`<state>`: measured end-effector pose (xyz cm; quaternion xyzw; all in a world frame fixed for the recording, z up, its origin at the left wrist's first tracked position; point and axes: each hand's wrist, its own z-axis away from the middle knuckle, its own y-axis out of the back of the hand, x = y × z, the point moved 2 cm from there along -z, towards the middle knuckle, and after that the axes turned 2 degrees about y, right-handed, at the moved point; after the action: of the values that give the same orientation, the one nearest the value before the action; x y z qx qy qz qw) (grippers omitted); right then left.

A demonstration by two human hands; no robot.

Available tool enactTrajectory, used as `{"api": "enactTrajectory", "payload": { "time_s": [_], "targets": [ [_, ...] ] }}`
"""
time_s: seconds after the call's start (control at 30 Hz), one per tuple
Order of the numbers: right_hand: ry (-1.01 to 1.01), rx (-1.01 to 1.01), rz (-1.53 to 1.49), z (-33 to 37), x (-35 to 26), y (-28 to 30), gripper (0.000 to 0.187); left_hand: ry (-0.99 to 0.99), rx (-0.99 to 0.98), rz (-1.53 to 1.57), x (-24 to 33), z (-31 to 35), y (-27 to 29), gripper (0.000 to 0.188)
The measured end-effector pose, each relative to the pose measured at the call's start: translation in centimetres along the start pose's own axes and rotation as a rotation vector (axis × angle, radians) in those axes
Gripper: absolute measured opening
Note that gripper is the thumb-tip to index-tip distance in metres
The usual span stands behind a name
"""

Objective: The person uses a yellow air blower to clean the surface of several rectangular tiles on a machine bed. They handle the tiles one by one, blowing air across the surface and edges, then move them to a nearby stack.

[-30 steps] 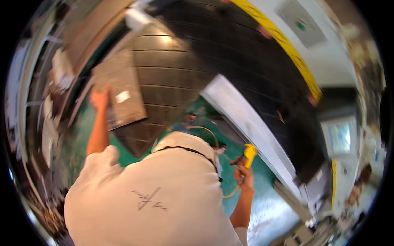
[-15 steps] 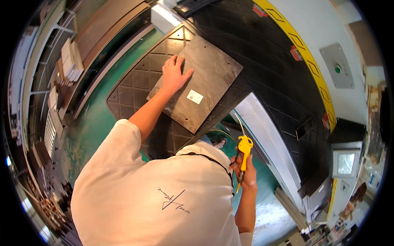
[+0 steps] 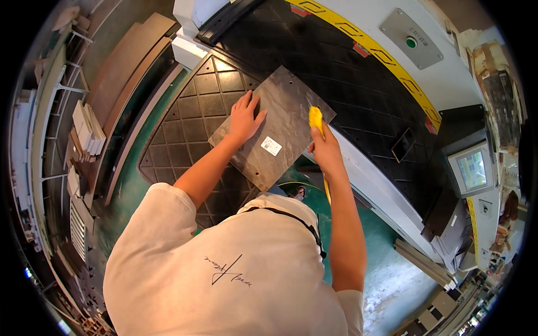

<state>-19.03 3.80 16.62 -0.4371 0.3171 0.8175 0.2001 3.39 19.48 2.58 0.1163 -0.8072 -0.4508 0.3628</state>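
A grey, stone-patterned board (image 3: 286, 115) with small corner holes and a white label (image 3: 271, 146) lies on a black table top marked with diamond grooves (image 3: 188, 126). On the board's left part rests my left hand (image 3: 245, 120), palm down with fingers spread. My right hand (image 3: 327, 150) is closed round a yellow air blow gun (image 3: 316, 119), held at the board's right edge. Its thin nozzle is hard to make out against the board. A yellow hose (image 3: 327, 190) runs down from below that hand.
A dark machine bed (image 3: 364, 101) spreads to the right, with a phone-like dark object (image 3: 403, 145) on it. Beyond are a yellow-striped machine edge (image 3: 386, 59), a green button (image 3: 411, 42) and a screen (image 3: 472, 169). Stacked boards (image 3: 88, 129) stand left.
My right hand has lifted the air blow gun up and forward from beside my body to the board's right edge. My left hand stays on the board. The view has turned slightly.
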Motion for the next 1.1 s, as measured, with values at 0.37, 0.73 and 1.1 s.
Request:
{"api": "enactTrajectory", "payload": {
  "time_s": [0.37,0.73,1.1],
  "targets": [
    [-0.126,0.016,0.049,3.9,5.1,5.5,0.059,0.027,-0.006,0.019,-3.8,7.1,6.2,0.046],
    [0.278,-0.639,0.295,12.6,-0.5,3.0,0.058,0.458,0.205,0.288,-5.0,10.6,6.9,0.029],
    [0.077,-0.796,0.350,16.4,0.1,9.4,0.061,0.399,0.195,0.171,-5.5,12.0,6.8,0.034]
  ]
}}
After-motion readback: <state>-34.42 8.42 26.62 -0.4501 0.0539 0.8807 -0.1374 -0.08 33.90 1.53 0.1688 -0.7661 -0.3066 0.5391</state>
